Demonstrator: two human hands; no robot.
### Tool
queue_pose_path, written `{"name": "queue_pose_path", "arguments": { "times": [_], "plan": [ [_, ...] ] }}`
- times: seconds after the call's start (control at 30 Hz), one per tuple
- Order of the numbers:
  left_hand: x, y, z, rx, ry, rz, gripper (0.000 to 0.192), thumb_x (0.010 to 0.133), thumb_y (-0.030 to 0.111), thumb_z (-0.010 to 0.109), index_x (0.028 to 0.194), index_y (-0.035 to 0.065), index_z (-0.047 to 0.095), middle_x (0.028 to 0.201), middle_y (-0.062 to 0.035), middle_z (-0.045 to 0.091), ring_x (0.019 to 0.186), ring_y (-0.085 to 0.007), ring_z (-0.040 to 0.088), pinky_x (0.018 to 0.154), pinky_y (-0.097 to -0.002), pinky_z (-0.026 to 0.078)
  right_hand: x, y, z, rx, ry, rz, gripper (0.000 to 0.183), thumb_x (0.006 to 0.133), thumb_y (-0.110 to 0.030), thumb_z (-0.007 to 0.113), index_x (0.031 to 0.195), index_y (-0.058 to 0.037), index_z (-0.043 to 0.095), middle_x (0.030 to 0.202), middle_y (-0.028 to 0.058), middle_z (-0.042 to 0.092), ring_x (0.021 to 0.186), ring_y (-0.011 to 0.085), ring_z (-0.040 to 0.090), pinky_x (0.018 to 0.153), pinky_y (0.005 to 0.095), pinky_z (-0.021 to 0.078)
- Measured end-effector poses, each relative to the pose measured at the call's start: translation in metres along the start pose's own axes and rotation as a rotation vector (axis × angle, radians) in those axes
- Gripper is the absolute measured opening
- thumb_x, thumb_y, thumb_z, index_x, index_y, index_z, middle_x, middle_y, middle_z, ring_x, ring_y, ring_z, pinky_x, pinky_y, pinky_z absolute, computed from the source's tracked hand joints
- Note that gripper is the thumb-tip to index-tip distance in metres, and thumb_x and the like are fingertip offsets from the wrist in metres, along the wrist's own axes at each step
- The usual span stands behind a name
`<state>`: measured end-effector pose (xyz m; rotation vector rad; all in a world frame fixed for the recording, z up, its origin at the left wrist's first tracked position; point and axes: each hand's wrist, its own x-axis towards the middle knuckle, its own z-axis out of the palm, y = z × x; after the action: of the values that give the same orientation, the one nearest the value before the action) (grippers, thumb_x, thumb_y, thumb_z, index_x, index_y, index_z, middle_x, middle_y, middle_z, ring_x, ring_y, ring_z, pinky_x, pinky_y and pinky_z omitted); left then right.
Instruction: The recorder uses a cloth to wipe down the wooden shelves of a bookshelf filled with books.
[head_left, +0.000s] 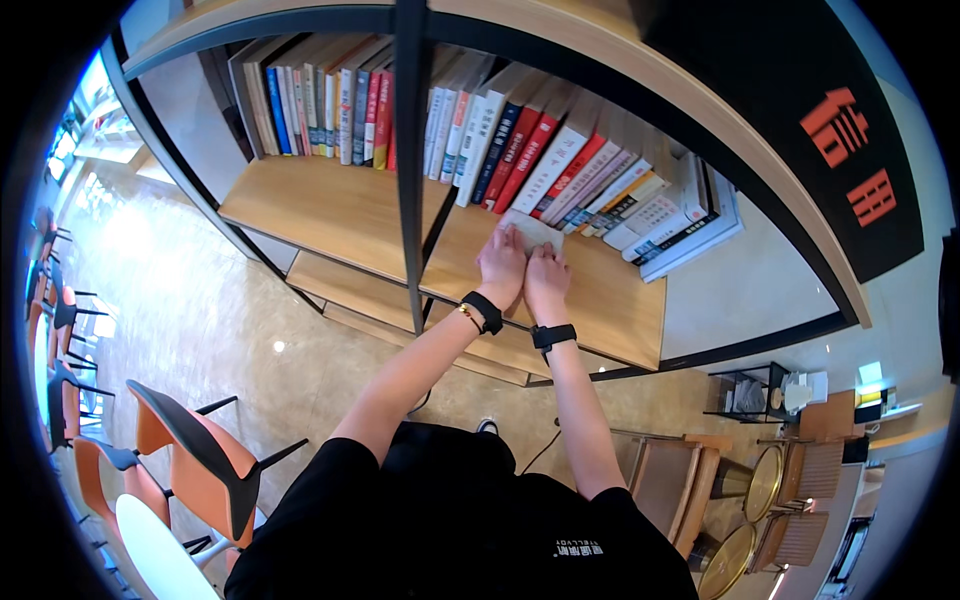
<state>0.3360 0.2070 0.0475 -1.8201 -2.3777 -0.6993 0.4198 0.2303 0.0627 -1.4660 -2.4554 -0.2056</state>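
Observation:
Both my hands meet over the wooden shelf board (465, 240), in front of a row of books (525, 161). Beneath their fingers lies a pale grey-white cloth (534, 231), partly covered by the hands. My left hand (502, 262) rests its bent fingers on the cloth's left part. My right hand (547, 276), close beside it, has its fingertips on the cloth's lower right part. Whether either hand pinches the cloth cannot be told. Black bands are around both wrists. The cloth's far edge is close to the bottoms of red and white books.
A black metal upright (411, 165) divides the shelf, with more books (330, 112) left of it. Lower shelf boards (352, 289) lie beneath. An orange chair (202, 465) and a white round table (161, 551) stand at lower left, a wooden chair (667, 487) at lower right.

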Motion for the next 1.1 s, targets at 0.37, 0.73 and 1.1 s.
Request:
{"name": "queue_pose_path", "arguments": {
  "times": [0.37, 0.73, 1.1],
  "plan": [
    [-0.058, -0.045, -0.05, 0.491, -0.08, 0.042, 0.042, 0.078, 0.016, 0.05, 0.112, -0.0073, 0.051, 0.123, -0.0255, 0.047, 0.108, -0.032, 0.048, 0.081, -0.0355, 0.046, -0.03, -0.052, -0.02, 0.288, 0.057, -0.282, 0.029, 0.078, -0.015, 0.052, 0.105, -0.0188, 0.061, 0.106, 0.0092, 0.055, 0.095, 0.0293, 0.052, 0.076, 0.0444, 0.041],
    [-0.119, -0.018, -0.082, -0.346, -0.007, 0.197, 0.043, 0.071, 0.006, 0.057, 0.112, -0.0017, 0.048, 0.108, -0.0184, 0.045, 0.097, -0.0349, 0.045, 0.079, -0.0369, 0.044, -0.099, -0.029, -0.07, 0.537, -0.136, 0.018, 0.038, 0.073, -0.012, 0.057, 0.111, -0.0049, 0.055, 0.093, 0.0196, 0.056, 0.08, 0.0374, 0.058, 0.069, 0.0431, 0.0478],
    [-0.146, -0.109, -0.102, -0.482, 0.07, 0.04, 0.052, 0.073, -0.001, 0.057, 0.123, 0.0089, 0.049, 0.078, -0.0173, 0.05, 0.068, -0.0365, 0.052, 0.061, -0.0415, 0.045, -0.115, -0.122, -0.041, 0.76, 0.001, -0.015, 0.045, 0.075, -0.007, 0.056, 0.12, -0.0084, 0.05, 0.093, 0.0128, 0.051, 0.077, 0.0299, 0.057, 0.065, 0.0384, 0.0479]
  ]
}}
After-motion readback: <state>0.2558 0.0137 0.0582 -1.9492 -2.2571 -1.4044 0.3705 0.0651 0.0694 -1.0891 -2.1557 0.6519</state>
